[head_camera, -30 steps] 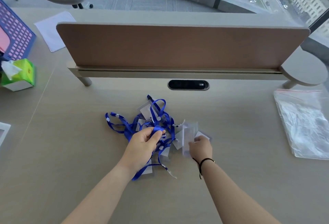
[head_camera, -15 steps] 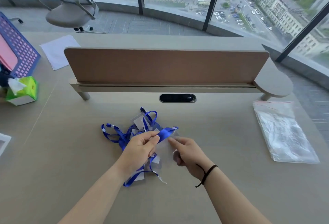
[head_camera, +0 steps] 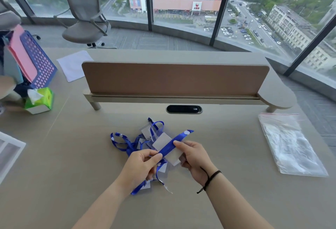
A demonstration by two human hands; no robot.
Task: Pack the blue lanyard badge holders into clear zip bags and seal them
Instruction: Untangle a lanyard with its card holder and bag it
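The step in hand is judged to be the separating of 1 badge holder from the heap, so the packing itself is not yet begun. A blue lanyard strap point(head_camera: 172, 144) is held stretched between the 2 hands above the middle of the tabletop point(head_camera: 227, 201). It is pinched near its lower end by the thumb and fingers of the left hand point(head_camera: 141, 166), and further up by the thumb and forefinger of the right hand point(head_camera: 193, 156); the other fingers of the right hand are curled under a clear badge holder point(head_camera: 164, 142) that lies just behind the strap. Whether this holder belongs to the pinched strap cannot be told for sure. The heap of lanyards and holders point(head_camera: 131, 143) lies under and beyond the hands, near the middle of the tabletop, and it looks tangled. The clear zip bags point(head_camera: 291, 146) lie flat in a pile at the right edge of the tabletop, well apart from the heap, and no bag is seen to be filled. For the next move, the strap should probably be drawn free of the tangle and gathered against its holder, and then 1 bag must be fetched from the right edge and opened.
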